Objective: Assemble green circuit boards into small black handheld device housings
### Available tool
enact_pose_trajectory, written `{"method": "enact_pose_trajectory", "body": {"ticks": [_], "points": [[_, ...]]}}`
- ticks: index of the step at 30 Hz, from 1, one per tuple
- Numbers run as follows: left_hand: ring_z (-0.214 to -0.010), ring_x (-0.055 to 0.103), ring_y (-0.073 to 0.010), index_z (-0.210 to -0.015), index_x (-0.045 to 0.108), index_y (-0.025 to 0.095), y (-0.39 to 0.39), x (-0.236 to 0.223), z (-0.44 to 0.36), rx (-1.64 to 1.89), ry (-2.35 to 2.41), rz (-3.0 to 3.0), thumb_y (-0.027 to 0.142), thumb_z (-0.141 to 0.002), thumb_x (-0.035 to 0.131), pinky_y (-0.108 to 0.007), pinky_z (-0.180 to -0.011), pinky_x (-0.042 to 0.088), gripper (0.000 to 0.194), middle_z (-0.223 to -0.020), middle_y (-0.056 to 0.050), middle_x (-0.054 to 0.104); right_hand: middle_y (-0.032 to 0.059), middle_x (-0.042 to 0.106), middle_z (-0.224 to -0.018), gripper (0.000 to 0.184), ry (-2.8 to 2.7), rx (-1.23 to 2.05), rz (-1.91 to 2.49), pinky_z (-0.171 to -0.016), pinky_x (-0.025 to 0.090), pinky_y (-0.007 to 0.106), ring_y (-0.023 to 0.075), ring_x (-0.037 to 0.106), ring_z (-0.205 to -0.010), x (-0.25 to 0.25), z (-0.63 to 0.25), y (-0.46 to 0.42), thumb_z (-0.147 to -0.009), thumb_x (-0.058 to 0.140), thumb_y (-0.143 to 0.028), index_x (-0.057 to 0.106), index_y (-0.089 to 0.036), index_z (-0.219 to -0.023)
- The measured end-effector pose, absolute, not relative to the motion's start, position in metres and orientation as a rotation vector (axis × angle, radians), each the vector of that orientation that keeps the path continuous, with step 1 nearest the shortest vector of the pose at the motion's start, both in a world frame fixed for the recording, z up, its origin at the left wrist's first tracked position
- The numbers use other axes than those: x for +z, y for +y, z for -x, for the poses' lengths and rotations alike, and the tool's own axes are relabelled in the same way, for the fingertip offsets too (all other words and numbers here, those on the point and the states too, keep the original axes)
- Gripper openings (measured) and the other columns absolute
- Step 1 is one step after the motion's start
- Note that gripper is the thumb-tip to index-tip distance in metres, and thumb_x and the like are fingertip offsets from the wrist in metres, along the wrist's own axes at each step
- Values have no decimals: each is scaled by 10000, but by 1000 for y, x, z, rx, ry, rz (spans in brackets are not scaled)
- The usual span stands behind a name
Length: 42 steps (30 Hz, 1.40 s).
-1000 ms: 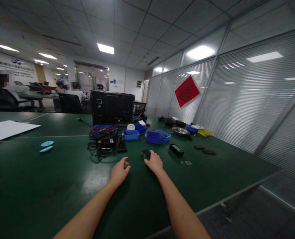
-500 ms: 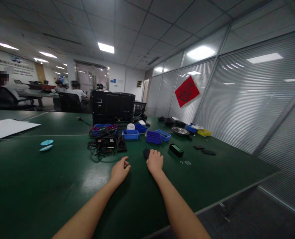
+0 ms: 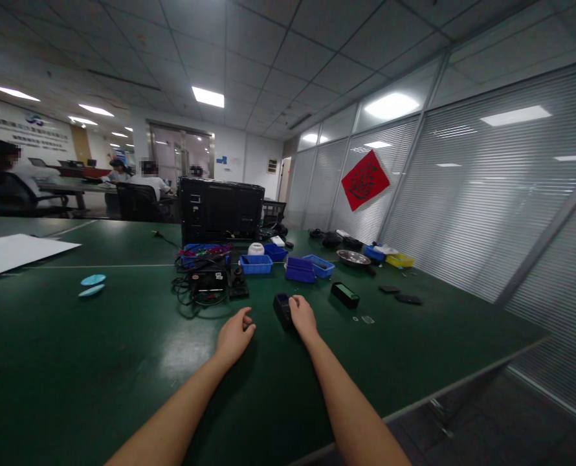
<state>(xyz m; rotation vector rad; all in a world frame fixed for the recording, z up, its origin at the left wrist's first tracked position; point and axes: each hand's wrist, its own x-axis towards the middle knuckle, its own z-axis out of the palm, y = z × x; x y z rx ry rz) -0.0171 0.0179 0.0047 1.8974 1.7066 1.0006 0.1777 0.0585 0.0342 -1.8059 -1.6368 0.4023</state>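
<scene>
A black handheld device [image 3: 282, 309] with a small dark screen at its far end lies on the green table, in the middle of the view. My right hand [image 3: 302, 315] grips it along its right edge, fingers curled over the side and partly hiding it. To the left, my left hand [image 3: 235, 334] rests on the tabletop with loosely bent fingers, thumb apart, and nothing in it. Right of my right hand sits an open black box [image 3: 345, 294] with a green inside. A small ring and a clear flat piece [image 3: 368, 320] lie in front of that box.
Across the table stand a large black monitor [image 3: 222, 210], tangled cables with a black adapter [image 3: 208, 279], blue bins [image 3: 255, 264], a metal bowl [image 3: 353, 257] and a yellow tray [image 3: 399, 260]. Light-blue pieces [image 3: 92, 280] lie left. People sit at desks in the background.
My right hand has shifted from over the device to its right side, so more of the device and its screen shows. My left hand stays nearly still.
</scene>
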Motion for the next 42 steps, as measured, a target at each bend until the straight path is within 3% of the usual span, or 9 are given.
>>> {"method": "enact_pose_trajectory", "body": {"ticks": [4,9,14,20,31,42], "points": [[-802,578,-124,-1158,474,214,18,5,16,1061,1679,-1875,345,-775,465,-229,-741,415,405,-953,-6,625,63,615,-978,279,-1668,558,1646,-751,449,285,180,573,-901,27,-170,63,-780,442,-250,544,-190,-1033],[-1001,534,-175,-1190,453,167,14,9,11,1150,1716,-1928,447,-752,493,-259,-861,388,521,-1148,-75,551,63,589,-913,368,-1619,1131,1281,-471,502,261,153,600,-671,18,-141,49,-742,497,-268,479,-174,-1097],[-1139,457,-223,-1263,365,143,8,15,10,1130,1948,-1853,417,-700,564,-287,-932,337,657,-1242,-115,492,45,593,-774,275,-1585,1494,982,-383,485,222,141,597,-601,15,-130,44,-721,508,-233,507,-129,-977],[-1062,532,-197,-1312,307,215,2,20,14,1007,1964,-1780,241,-728,513,-250,-839,385,620,-1220,-68,539,24,594,-700,177,-1536,1376,1070,-304,410,165,93,551,-476,7,-144,61,-706,499,-193,526,-126,-867],[-1103,503,-213,-1323,308,201,-21,26,49,953,2091,-1755,287,-739,489,-272,-866,380,618,-1273,-72,495,3,591,-638,144,-1565,1207,1120,-296,377,155,66,509,-411,1,-160,76,-711,468,-144,548,-118,-829],[-1045,544,-250,-1318,326,173,-50,37,156,868,2446,-1570,363,-741,473,-301,-816,423,626,-1210,-107,542,-1,588,-618,126,-1576,1190,1125,-296,379,156,67,507,-407,4,-159,77,-719,468,-112,553,-122,-811]]}}
